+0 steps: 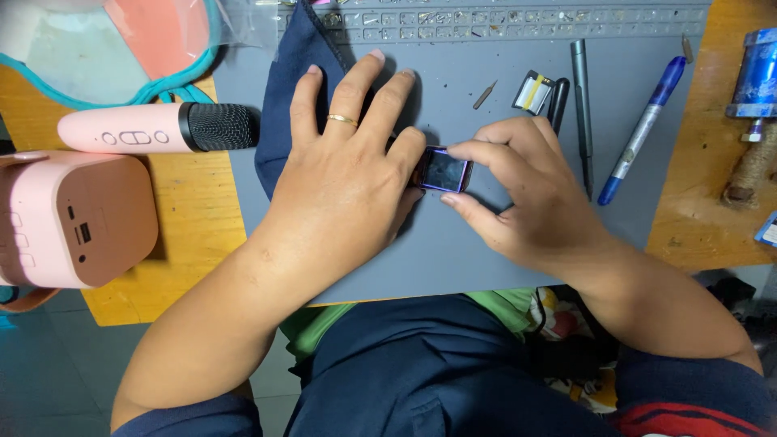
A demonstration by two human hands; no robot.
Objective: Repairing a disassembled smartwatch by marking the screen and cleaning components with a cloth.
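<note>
small dark device (443, 170) on grey mat (486, 243) | light, rigid, probably fragile glass face | left hand (344, 174) and right hand (518, 190) pinch its opposite edges, best hold

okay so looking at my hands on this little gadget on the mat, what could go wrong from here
The small purple-edged device is pinched only by fingertips of the left hand and right hand, so it could slip and land screen-down on the grey mat. The tiny metal bit lies loose near your right hand; a sweep could knock it away. The blue pen lies slanted near the mat's edge and might roll off.
</note>
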